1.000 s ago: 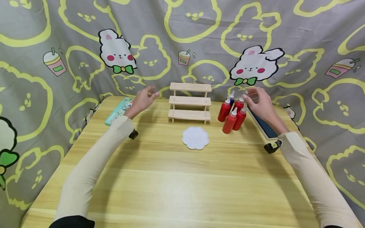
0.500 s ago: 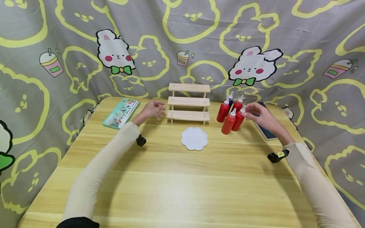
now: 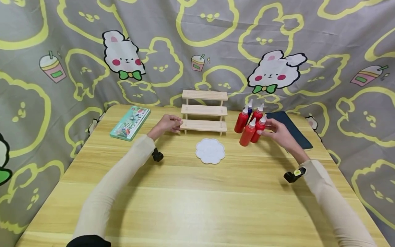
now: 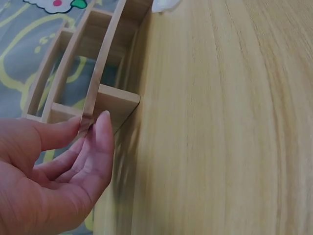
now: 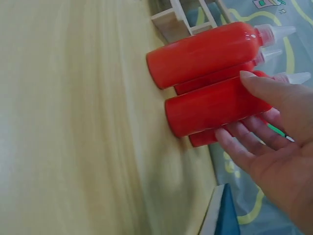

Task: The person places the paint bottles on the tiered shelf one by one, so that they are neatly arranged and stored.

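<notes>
At the back of the table stands a three-tier wooden display stand [image 3: 203,126]. My left hand [image 3: 168,124] pinches the left end of its lowest board [image 4: 95,83] between thumb and fingers. To the right, several red squeeze bottles [image 3: 247,135] with white nozzle tips are grouped upright, a dark blue bottle [image 3: 249,110] behind them. My right hand [image 3: 277,133] holds the rightmost red squeeze bottle [image 5: 210,110], thumb on one side and fingers curled along the other. Its base sits at the table surface in the right wrist view.
A white scalloped mat [image 3: 210,151] lies in front of the stand. On the left is a green illustrated box [image 3: 130,123]; a dark blue flat book [image 3: 291,130] lies right of the bottles. A patterned grey curtain [image 3: 166,20] hangs close behind the table [image 3: 191,199].
My left hand has moved right and down from above the green box to the stand's lowest board. My right hand has come down from above the bottles onto the rightmost red one.
</notes>
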Available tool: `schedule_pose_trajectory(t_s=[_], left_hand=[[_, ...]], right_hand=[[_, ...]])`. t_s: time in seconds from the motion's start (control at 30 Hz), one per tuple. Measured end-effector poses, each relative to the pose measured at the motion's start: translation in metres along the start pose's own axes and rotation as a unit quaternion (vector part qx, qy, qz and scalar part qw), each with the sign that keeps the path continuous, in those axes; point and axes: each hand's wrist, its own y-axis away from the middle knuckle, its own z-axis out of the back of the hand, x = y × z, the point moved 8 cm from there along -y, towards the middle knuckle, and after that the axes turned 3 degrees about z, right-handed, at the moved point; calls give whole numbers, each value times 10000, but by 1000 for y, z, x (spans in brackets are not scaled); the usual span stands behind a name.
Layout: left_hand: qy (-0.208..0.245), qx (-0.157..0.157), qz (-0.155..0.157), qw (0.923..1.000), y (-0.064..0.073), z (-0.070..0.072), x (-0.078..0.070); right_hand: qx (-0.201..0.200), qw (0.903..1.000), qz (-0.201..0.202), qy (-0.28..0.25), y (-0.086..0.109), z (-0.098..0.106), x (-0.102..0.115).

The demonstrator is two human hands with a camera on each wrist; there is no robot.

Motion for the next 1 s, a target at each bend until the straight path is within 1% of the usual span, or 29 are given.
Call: schedule_pose_trajectory(t_s=[0.13, 0.3, 0.37, 0.47, 0.6, 0.67, 0.77, 0.83, 0.93, 1.0], left_hand=[[100, 29, 63, 9999, 0, 2, 1], [340, 90, 243, 9991, -2, 4, 5], [461, 123, 262, 9985, -2, 3, 5], [585, 153, 262, 9978, -2, 2, 6], [577, 121, 257, 9979, -3, 2, 5], [522, -28, 223, 9984, -4, 4, 4], [550, -394, 99, 9977, -7, 10, -2], [613, -644, -60, 9960, -9, 13, -9], [683, -897, -314, 9931, -12, 16, -23], [657, -1022, -415, 9917, -12, 17, -31]], right_hand=[[-457, 9988, 186, -59, 3, -2, 2], [-1076, 9931, 408, -238, 9, -3, 2], [-1272, 9905, 426, -311, 11, -2, 1], [-1464, 9879, 390, -323, 14, 1, 2], [-1694, 9849, 280, -239, 14, 12, 4], [-1834, 9824, 229, -271, 14, 19, 7], [-2081, 9771, 250, -373, 15, 32, 16], [-2278, 9720, 367, -437, 15, 41, 26], [-2636, 9616, 613, -464, 12, 53, 43], [-2792, 9559, 770, -485, 9, 59, 55]])
